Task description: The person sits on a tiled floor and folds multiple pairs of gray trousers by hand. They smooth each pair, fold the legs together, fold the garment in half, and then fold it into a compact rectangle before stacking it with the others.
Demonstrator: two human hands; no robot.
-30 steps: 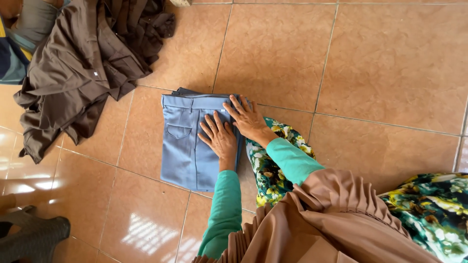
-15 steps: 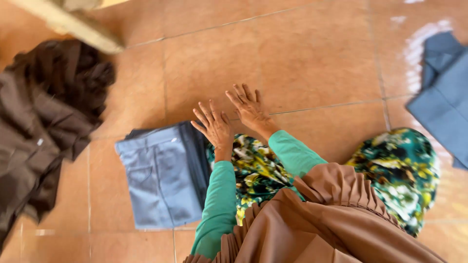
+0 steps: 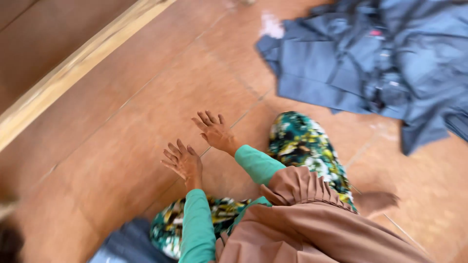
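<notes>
Head view, tilted and motion-blurred. Floor of large terracotta-orange glazed tiles [image 3: 122,160] fills most of the frame, thin grout lines running diagonally.

Left hand [image 3: 184,163]: fingers spread wide, palm down, holding nothing. It hovers over or rests on bare tile; blur prevents telling which. Teal-green long sleeve [image 3: 197,229] runs down from the wrist toward 6 o'clock.

Right hand [image 3: 214,131]: also splayed wide and empty, palm down, just beside the left hand at its 1 o'clock. The two are close but apart. Its own teal sleeve leads back toward 4 o'clock.

Rumpled pile of slate-blue cotton garments [image 3: 370,63]: lies on the floor at 2 o'clock from the hands, well apart from both, spread loosely with folds and seams showing. It runs off the top and right edges of the frame.

Folded light-blue cloth [image 3: 124,246]: only a corner shows at the bottom edge, at 7 o'clock from the left hand, near the knee.

Person's clothing: pleated tan-brown headscarf drape [image 3: 302,214] hangs in the lower centre; green, yellow and white floral-print skirt [image 3: 307,146] covers the knees, touching the floor at 3 o'clock from the right hand.

Pale wooden beam [image 3: 73,73]: crosses the upper left diagonally, at 10 o'clock from the hands, well apart.
</notes>
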